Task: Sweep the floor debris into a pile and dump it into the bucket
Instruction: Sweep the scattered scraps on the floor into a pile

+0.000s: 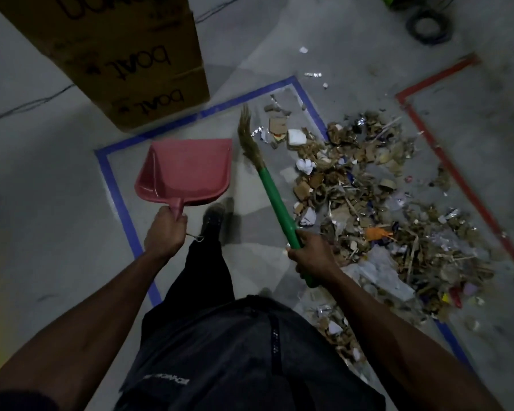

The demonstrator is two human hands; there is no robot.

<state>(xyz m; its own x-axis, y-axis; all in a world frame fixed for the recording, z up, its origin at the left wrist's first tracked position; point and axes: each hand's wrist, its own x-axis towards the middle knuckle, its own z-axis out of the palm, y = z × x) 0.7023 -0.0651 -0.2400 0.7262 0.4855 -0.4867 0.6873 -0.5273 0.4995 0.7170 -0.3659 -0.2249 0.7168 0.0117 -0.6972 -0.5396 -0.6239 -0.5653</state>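
Note:
My left hand (165, 234) grips the handle of a pink dustpan (187, 170), held above the floor with its mouth pointing away from me. My right hand (312, 255) grips the green handle of a small broom (275, 203); its straw bristles point up and away, left of the debris. A wide spread of debris (377, 203) made of cardboard bits, paper, foil and sticks lies on the grey floor to my right, between a blue tape line and a red one. No bucket is in view.
A stack of brown cardboard boxes (137, 63) stands at the upper left. Blue tape (110, 179) outlines a rectangle on the floor, red tape (457, 173) another to the right. A black ring (428, 26) lies at the top right. My foot (212, 216) stands inside the blue rectangle.

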